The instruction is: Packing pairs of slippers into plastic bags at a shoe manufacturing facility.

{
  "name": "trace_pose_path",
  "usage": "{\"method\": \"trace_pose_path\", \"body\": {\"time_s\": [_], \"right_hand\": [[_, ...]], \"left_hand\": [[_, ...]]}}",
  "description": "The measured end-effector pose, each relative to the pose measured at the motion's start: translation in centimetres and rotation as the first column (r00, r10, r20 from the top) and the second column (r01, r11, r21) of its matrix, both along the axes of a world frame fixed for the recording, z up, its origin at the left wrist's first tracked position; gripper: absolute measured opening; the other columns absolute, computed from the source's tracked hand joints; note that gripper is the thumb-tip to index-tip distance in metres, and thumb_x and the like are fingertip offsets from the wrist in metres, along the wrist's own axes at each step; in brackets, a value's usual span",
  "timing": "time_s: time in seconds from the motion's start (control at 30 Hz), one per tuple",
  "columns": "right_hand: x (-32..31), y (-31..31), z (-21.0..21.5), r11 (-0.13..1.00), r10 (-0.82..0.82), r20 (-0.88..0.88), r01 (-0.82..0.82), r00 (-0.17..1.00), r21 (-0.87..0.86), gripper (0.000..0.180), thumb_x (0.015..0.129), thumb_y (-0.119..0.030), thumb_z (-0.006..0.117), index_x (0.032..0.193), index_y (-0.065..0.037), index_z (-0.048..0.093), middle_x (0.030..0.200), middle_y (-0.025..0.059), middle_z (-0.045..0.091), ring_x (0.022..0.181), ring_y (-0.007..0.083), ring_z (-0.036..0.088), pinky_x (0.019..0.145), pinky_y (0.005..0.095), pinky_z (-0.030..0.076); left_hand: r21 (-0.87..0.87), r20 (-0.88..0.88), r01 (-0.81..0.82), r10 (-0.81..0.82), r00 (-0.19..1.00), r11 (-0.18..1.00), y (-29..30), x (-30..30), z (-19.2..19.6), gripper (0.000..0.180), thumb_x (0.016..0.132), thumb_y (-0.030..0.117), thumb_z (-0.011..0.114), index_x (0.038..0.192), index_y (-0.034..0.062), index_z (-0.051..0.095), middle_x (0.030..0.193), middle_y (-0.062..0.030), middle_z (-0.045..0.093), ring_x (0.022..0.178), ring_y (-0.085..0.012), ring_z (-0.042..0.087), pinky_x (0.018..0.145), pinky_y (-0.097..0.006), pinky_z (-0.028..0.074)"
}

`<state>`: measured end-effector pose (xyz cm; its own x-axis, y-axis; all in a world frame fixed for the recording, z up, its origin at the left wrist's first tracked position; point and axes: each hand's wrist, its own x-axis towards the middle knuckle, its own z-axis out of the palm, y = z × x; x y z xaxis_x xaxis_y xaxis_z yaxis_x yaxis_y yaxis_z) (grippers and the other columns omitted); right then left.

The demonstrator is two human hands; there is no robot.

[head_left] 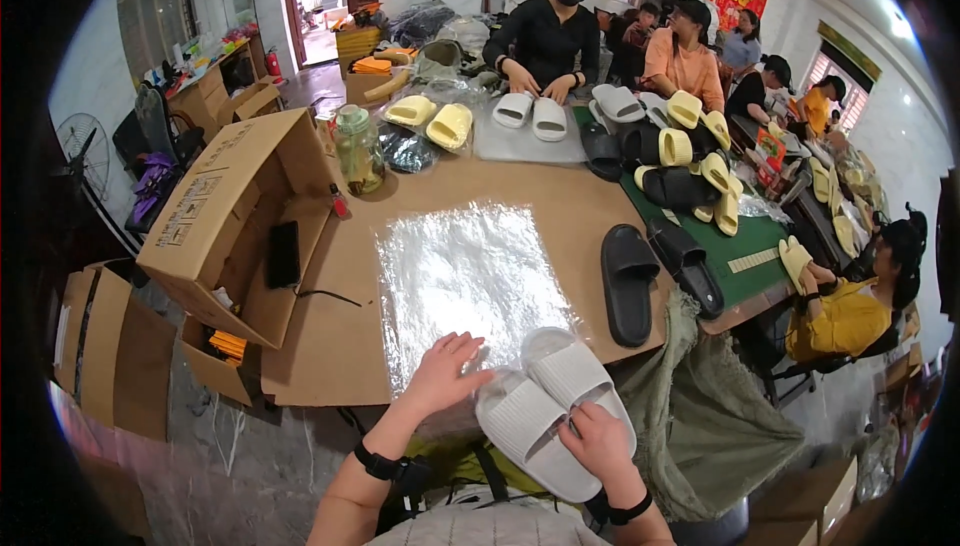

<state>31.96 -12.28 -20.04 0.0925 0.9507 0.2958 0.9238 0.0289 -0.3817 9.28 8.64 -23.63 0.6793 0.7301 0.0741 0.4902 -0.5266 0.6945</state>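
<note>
So the right hand has a pair of white ribbed slides pinched by the near edge, soles up, fingers curled around the rim of the one closer to the body. Not a tight fist, more a loose clamp with the thumb on top. The left hand is spread pretty wide, fingers fanned out, flat on a clear plastic bag just left of the slides. It isn't gripping anything, just pressing on the plastic, with fingertips almost touching the nearer slide.

The slides hang right over the near edge of the cardboard-covered table, tucked against the bottom-right corner of the bag. The bag lies shiny and crinkled, stretching away from the slides toward the middle of the table.

Room-wise: straight beyond the slides it's just the bag, so that's open. To the right of the slides sits a black slide, near but not touching, with another black one just past it. A grey-green cloth sack hangs off the table edge right beside the slides. Well to the left of them is an open cardboard box tipped on its side.
</note>
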Motion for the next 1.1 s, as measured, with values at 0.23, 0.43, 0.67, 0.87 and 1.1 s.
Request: {"method": "trace_pose_path", "body": {"time_s": [0.23,0.43,0.67,0.87,1.1], "right_hand": [[-0.4,1.2,0.0,0.997,-0.068,-0.033,0.067,0.997,-0.044,0.022,0.086,-0.022,0.071,0.097,-0.004,0.067,0.087,0.0103,0.061,0.078,0.031,0.065,0.061,0.0433,0.052],[-1.0,2.8,-0.2,0.998,-0.054,-0.063,0.055,0.997,0.005,0.022,0.087,-0.021,0.07,0.097,-0.003,0.067,0.086,0.0124,0.062,0.076,0.0338,0.065,0.061,0.0445,0.052],[-3.1,8.0,-0.6,1.0,0.017,-0.053,-0.016,0.998,0.012,0.02,0.087,-0.019,0.069,0.101,-0.004,0.066,0.089,0.0138,0.063,0.075,0.0357,0.065,0.063,0.0453,0.053],[-2.8,17.0,-5.6,0.986,-0.135,-0.565,0.165,0.814,0.002,0.022,0.093,-0.022,0.064,0.103,-0.001,0.062,0.093,0.0196,0.061,0.088,0.0392,0.062,0.074,0.0482,0.05],[-4.6,18.0,-0.9,0.995,-0.023,-0.227,0.044,0.974,0.085,0.044,0.095,-0.023,0.064,0.127,0.004,0.053,0.115,0.027,0.055,0.101,0.045,0.058,0.085,0.049,0.05]], "left_hand": [[0.206,-0.095,0.208,-0.192,0.977,0.956,-1.1,-0.4,0.9,0.058,0.092,0.046,0.064,0.141,0.0163,0.055,0.15,-0.0171,0.048,0.137,-0.0401,0.043,0.114,-0.047,0.036],[0.397,0.001,0.176,-0.192,0.981,0.901,-2.4,0.4,2.8,0.033,0.096,0.019,0.061,0.129,0.0152,0.065,0.145,-0.007,0.055,0.133,-0.0333,0.051,0.106,-0.047,0.043],[0.469,0.179,0.245,-0.363,0.914,0.849,-4.0,1.1,5.3,0.034,0.095,0.013,0.062,0.128,0.0106,0.066,0.145,-0.0038,0.056,0.136,-0.0296,0.049,0.108,-0.043,0.043],[0.358,0.231,0.328,-0.424,0.876,0.874,-6.0,0.4,7.2,0.034,0.095,0.014,0.062,0.128,0.0112,0.066,0.142,-0.0034,0.059,0.131,-0.0263,0.054,0.105,-0.043,0.045],[0.349,0.229,0.334,-0.425,0.876,0.876,-4.9,-2.9,7.3,0.033,0.088,0.017,0.07,0.121,0.0099,0.071,0.134,-0.0068,0.065,0.126,-0.0285,0.059,0.105,-0.043,0.046]]}}
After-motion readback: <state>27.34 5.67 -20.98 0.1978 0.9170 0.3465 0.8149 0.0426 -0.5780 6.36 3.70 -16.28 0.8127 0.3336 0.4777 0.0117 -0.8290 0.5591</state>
